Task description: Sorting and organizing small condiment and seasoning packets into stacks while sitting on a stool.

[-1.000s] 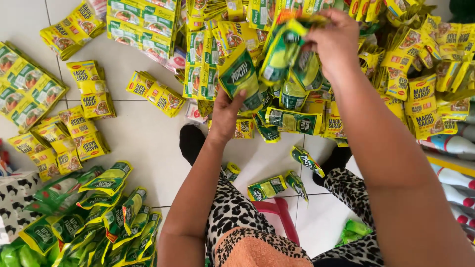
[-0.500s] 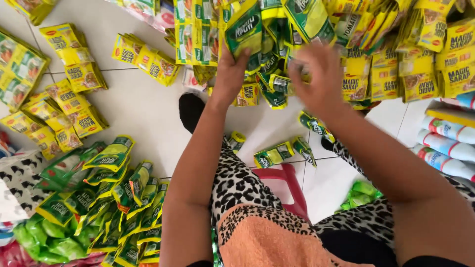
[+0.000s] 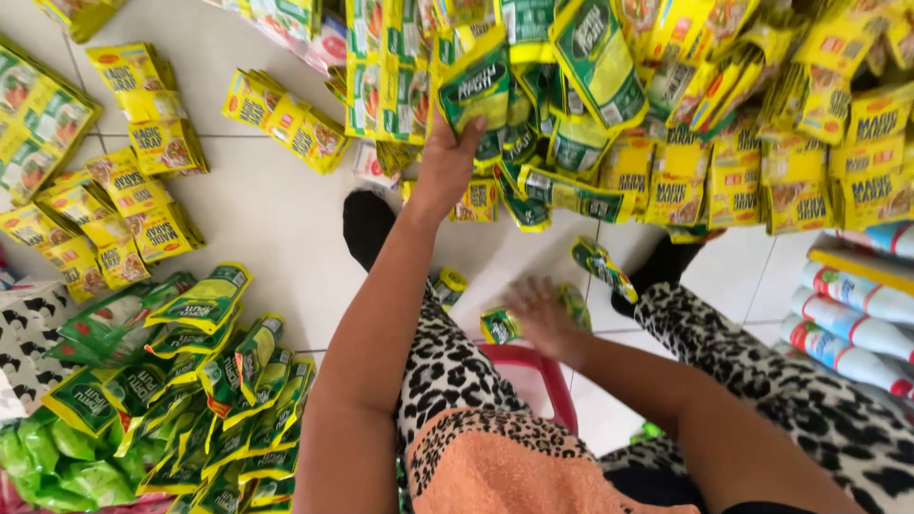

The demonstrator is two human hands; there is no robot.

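I see the right hand (image 3: 545,316), up at 12 o'clock half a second ago, now spread open on the green sachet strip (image 3: 533,319) on the floor; the left hand (image 3: 447,167) still pinches a hanging green sachet (image 3: 473,86).

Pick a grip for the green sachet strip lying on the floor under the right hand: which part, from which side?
Take the green sachet strip by its left end, which sticks out clear of the right hand. Come from above: it lies flat on the tile floor, so the fingers should pinch across its narrow width.
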